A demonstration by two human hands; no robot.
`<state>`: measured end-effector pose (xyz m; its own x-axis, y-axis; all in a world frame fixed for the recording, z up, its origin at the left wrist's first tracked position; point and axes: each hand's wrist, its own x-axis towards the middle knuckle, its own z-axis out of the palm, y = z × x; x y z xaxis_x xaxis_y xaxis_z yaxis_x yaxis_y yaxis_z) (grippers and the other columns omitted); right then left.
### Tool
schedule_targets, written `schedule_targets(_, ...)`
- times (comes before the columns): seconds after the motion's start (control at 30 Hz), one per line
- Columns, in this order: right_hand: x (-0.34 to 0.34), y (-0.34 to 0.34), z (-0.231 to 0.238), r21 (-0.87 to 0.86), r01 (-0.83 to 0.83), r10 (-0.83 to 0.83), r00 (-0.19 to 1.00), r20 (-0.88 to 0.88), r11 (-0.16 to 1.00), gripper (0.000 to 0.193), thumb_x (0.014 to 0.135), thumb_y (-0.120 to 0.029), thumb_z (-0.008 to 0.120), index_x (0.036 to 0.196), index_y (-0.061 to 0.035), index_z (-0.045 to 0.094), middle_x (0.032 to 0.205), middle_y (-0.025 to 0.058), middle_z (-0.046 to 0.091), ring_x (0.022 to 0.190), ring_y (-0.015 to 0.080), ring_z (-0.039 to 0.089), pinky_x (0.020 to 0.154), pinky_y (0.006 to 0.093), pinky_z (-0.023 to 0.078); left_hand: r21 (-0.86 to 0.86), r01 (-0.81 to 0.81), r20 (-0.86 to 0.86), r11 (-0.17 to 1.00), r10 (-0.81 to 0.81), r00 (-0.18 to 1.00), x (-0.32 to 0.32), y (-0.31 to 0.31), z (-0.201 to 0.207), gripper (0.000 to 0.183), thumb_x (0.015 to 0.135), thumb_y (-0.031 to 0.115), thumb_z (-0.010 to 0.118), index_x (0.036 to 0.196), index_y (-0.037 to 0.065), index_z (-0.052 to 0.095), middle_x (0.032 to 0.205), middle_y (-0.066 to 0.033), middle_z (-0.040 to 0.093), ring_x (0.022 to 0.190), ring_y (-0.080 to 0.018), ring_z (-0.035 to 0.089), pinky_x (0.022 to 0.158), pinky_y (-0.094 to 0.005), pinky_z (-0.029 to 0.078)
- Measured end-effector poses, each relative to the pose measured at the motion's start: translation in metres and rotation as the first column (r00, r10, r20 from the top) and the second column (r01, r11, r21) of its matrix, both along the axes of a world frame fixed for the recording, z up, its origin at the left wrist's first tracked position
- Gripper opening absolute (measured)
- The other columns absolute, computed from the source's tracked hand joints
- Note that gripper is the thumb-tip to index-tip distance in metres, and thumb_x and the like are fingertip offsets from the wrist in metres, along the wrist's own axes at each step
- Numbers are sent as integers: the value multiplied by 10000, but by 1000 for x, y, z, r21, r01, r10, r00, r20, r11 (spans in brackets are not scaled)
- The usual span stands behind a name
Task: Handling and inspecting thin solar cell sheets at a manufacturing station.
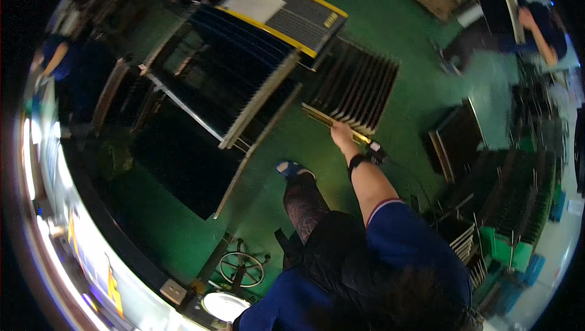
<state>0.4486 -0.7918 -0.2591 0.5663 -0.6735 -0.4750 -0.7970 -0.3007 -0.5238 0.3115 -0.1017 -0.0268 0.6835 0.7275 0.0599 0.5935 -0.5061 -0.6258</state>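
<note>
My right hand (343, 135) reaches forward with its fingers closed over the near edge of a dark slotted rack (365, 81). This rack has several thin parallel dividers and stands low over the green floor. A black band (356, 161) circles my right wrist. Beside the rack's near right corner is a small black-and-white device (376, 149), whose kind I cannot make out. Of my left arm only the blue sleeve (277, 303) shows at the lower edge; the left hand is out of sight.
Large dark slotted racks (237, 81) stand to the left, beside a yellow-edged grey cart (304, 23). Behind me on the left is a stool with a round white seat (224, 305). More racks (506, 178) line the right. One person (536, 29) holds a black panel; another (58, 63) stands far left.
</note>
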Motion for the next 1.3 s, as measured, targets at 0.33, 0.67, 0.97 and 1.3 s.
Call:
schedule_targets(0.33,39,-107,-53,626,645,-878,456,144,438,168,858,-109,607,999,-18,615,887,119,623,705,209,602,603,343,482,-994,1,-7,112,-72,997,145,22,-120,695,799,341,687,1351,25,407,1257,-127,561,1146,-219,546,901,-361,468)
schedule_targets(0.67,124,-175,-118,-150,517,-532,759,-375,843,332,875,-179,571,1129,27,515,1091,219,607,990,364,605,815,434,517,-951,-304,-303,-52,-27,953,100,-137,-117,425,874,14,570,1284,27,462,1219,-153,548,1032,-238,584,802,-344,517)
schedule_targets(0.97,78,-243,-71,-125,293,-313,929,-196,948,139,775,-60,605,739,44,520,683,216,593,572,319,634,525,371,558,-956,-289,-294,-61,258,920,60,-60,-153,495,866,133,636,1310,46,434,1061,-107,610,852,-196,626,698,-327,535)
schedule_targets(1.3,11,-154,391,165,360,-372,640,672,918,334,830,-163,668,1092,24,582,946,94,638,779,168,592,654,217,453,-989,13,-2,151,-98,995,75,-185,-66,486,799,425,618,1093,38,605,950,-198,642,880,-322,638,776,-408,507)
